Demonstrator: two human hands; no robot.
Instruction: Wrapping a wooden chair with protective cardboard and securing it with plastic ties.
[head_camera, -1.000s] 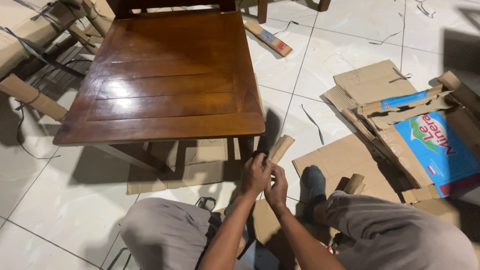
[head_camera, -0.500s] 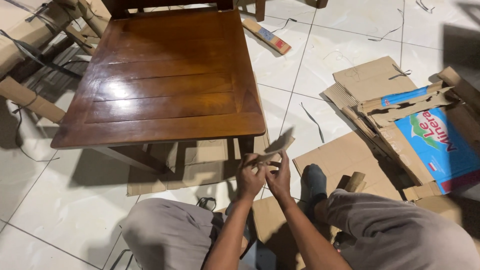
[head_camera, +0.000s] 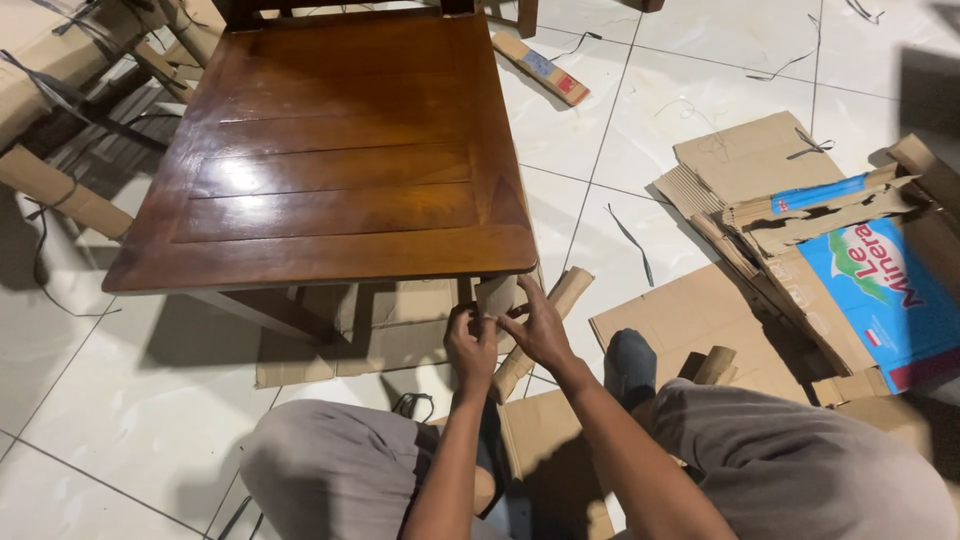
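Cardboard wrap (head_camera: 497, 294) sits around the front right leg of the dark wooden chair (head_camera: 330, 150), just under the seat corner. Person sits on the white tiled floor (head_camera: 90, 400), knees either side of the work.

Left hand (head_camera: 472, 347): fingers closed on the lower edge of the cardboard wrap, pinching it against the leg. Right hand (head_camera: 540, 330): fingers spread, tips pressing the wrap's upper right side; its grip is loose, more a press than a clasp.

A rolled cardboard tube (head_camera: 540, 330) leans from the floor up past the right hand, touching or nearly touching the wrapped leg; contact cannot be confirmed. Flattened cartons, one with a blue printed face (head_camera: 880, 290), lie well apart to the right. More loose cardboard sheet (head_camera: 400, 325) lies under the chair. Black cord scraps (head_camera: 632, 240) are scattered on the tiles.

Risks, as judged:
- Wrap springs open if either hand lifts, since nothing visible binds it.
- Wrap slides down the polished leg; only finger pressure holds it.
- Leaning tube may topple if the right forearm knocks it.
- Chair may shift on the smooth tiles under a sideways pull.
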